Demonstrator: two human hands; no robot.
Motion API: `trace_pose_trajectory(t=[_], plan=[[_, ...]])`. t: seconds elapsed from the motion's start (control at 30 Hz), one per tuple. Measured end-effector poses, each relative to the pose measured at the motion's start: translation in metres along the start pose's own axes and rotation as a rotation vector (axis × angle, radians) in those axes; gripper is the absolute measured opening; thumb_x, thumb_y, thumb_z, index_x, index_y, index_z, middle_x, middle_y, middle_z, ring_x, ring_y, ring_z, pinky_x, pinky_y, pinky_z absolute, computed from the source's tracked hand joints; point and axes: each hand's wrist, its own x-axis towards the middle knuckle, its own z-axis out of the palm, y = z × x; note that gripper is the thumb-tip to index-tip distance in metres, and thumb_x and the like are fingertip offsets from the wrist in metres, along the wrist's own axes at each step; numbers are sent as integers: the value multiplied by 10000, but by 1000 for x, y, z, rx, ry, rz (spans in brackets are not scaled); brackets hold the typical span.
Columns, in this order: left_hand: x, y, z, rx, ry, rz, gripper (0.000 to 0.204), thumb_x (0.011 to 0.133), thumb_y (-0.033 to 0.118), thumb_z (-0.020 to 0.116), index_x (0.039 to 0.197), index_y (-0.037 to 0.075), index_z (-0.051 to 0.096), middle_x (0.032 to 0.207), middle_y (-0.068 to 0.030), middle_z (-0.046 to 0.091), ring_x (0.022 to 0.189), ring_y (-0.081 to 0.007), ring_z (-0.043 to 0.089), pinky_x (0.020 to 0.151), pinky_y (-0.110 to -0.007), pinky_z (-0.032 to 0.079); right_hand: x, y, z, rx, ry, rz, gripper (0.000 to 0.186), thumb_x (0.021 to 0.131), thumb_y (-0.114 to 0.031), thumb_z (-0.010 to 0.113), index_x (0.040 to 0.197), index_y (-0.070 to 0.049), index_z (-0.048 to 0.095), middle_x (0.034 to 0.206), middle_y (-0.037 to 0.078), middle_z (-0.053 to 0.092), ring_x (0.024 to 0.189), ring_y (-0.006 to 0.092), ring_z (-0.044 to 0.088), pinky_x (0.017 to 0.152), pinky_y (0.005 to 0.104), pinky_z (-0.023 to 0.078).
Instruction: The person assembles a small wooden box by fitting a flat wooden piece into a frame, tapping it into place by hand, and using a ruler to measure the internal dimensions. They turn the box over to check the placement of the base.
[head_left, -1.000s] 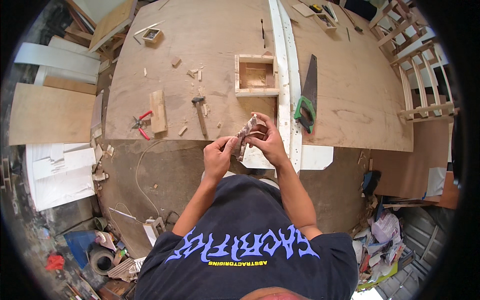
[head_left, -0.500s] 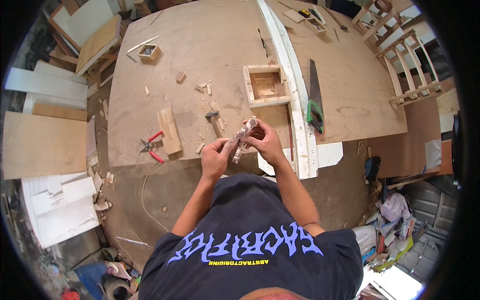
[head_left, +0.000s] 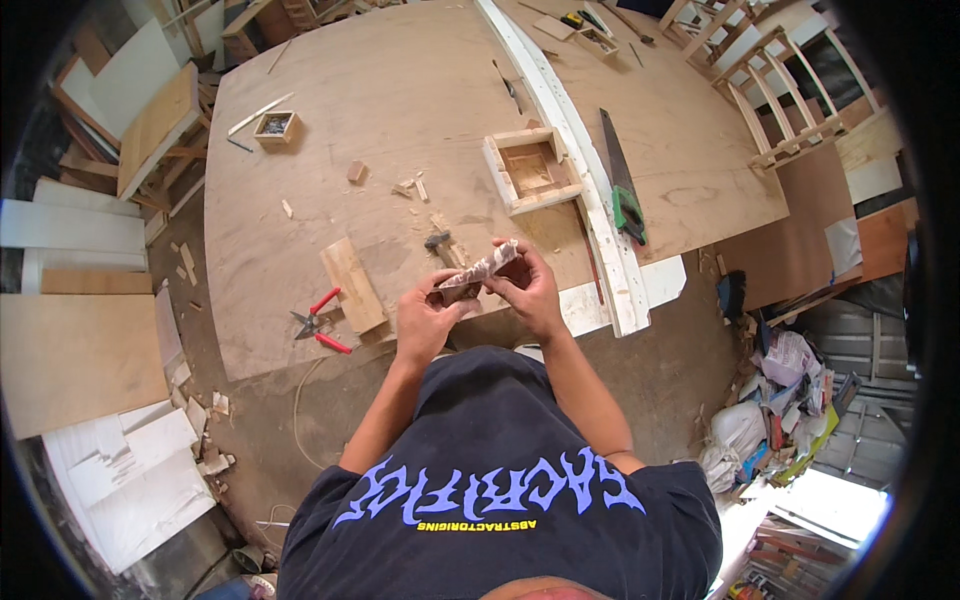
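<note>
Just beyond my chest, at the near edge of the wooden worktable (head_left: 390, 95), both hands grip a worn, folded piece of sandpaper (head_left: 486, 269), brown with whitish patches. My left hand (head_left: 424, 322) pinches its left end between thumb and fingers. Its other end is in my right hand (head_left: 532, 292), thumb underneath and fingers behind, partly hidden. A hammer (head_left: 438, 242) lies right behind the sandpaper, its handle partly covered. Left of my hands are a pale wood block (head_left: 353, 286) and cutters with red handles (head_left: 326, 299).
An open square wooden box (head_left: 545, 199) sits beside a long white beam (head_left: 573, 131). Across the beam lies a green-handled handsaw (head_left: 617, 165). A small box of nails or screws (head_left: 276, 129) stands far left. Wood scraps (head_left: 411, 188) dot the table.
The sandpaper, earlier bent with one strip hanging down, is now held more nearly straight between both hands. My left hand has turned slightly. The whole view has swung a little.
</note>
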Motion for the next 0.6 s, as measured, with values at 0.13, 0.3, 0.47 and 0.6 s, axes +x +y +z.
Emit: trace_pose_trajectory(t=[0.13, 0.3, 0.47, 0.6], plan=[[0, -6, -8, 211, 36, 212, 642, 777, -94, 860, 1372, -5, 636, 1137, -104, 755, 1028, -171, 731, 887, -310, 602, -4, -6, 11, -59, 35, -3, 379, 934, -98, 808, 1276, -47, 652, 987, 28, 723, 871, 86, 666, 759, 249, 558], [-10, 0, -18, 451, 23, 356, 848, 741, -24, 915, 1501, 87, 556, 1126, -119, 755, 1027, -196, 737, 898, -336, 592, -5, -9, 17, -283, 124, -30, 223, 952, -148, 811, 1108, -29, 706, 878, 4, 716, 771, 60, 638, 696, 228, 525], [-19, -12, -19, 187, 69, 168, 980, 787, 95, 936, 1616, 130, 414, 1095, -159, 749, 946, -241, 747, 878, -347, 594, -11, 12, 11, -205, 266, -11, 171, 972, -172, 803, 957, -19, 727, 817, -19, 707, 707, 29, 590, 627, 205, 469], [-24, -24, -24, -559, 33, -363, 682, 974, 55, 765, 1551, -25, 410, 1090, -159, 740, 926, -226, 744, 826, -377, 638, -23, 16, 19, -284, 318, -73, 190, 974, -179, 808, 929, -25, 706, 807, -26, 691, 686, 20, 563, 611, 199, 450]])
